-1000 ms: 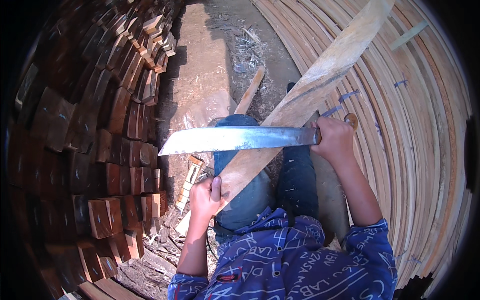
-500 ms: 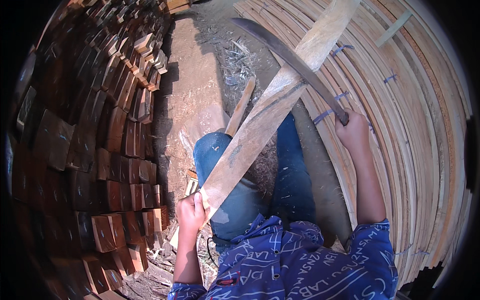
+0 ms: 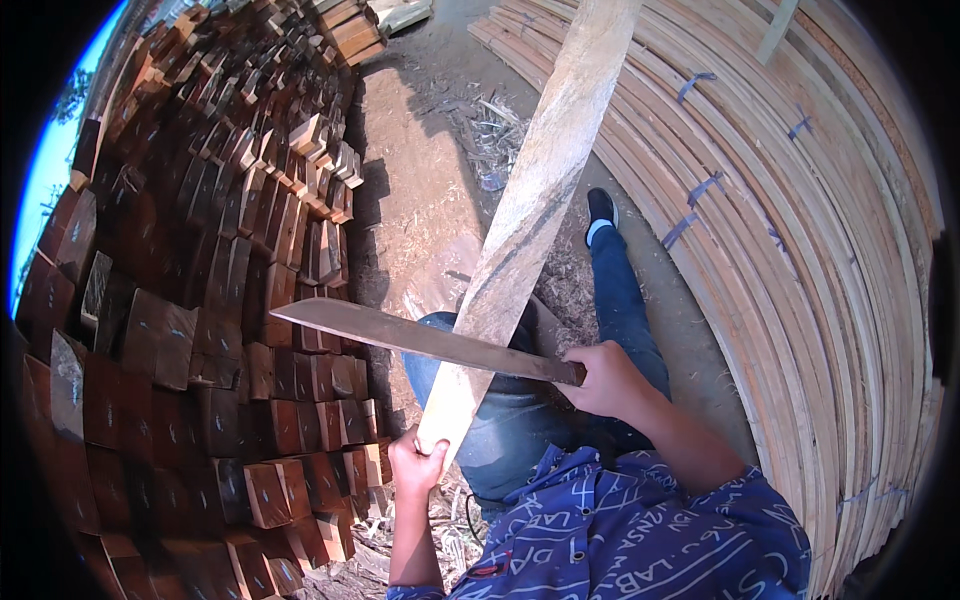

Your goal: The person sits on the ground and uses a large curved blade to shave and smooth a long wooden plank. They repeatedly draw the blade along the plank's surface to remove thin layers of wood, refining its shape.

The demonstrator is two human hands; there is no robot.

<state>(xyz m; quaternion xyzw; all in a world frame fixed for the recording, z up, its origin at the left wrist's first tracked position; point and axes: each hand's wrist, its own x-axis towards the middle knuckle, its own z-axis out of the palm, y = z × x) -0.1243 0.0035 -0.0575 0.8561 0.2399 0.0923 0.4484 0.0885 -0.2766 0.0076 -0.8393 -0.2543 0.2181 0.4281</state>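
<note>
Nearest to us, our blue patterned shirt [image 3: 650, 530] fills the lower edge, and both forearms rise out of it. Our left hand [image 3: 418, 468] is clenched tight around the near end of a long pale wooden plank [image 3: 530, 215], fingers wrapped round its narrow tip just above the knee of our jeans [image 3: 510, 430]. Our right hand [image 3: 605, 380] is closed firmly around the handle of a machete [image 3: 420, 340], whose broad, dull blade runs out to our left, almost level, and lies across the plank a little above the left hand; blade and wood seem to touch where they cross, though we cannot tell whether the edge has bitten in. From our grip the plank slants up and away to the right, passing over our lap and on beyond the top of the view. Our right leg stretches forward beside it, ending in a dark shoe [image 3: 600, 207] on the bare dirt ground [image 3: 410, 190], which is littered with pale chips and shavings [image 3: 495, 130]. To our left stands a tall stack of reddish-brown wooden blocks [image 3: 200, 300], their cut ends facing us. To our right lies a large pile of long pale boards [image 3: 800, 220], several marked with blue strokes, curving away into the distance.
</note>
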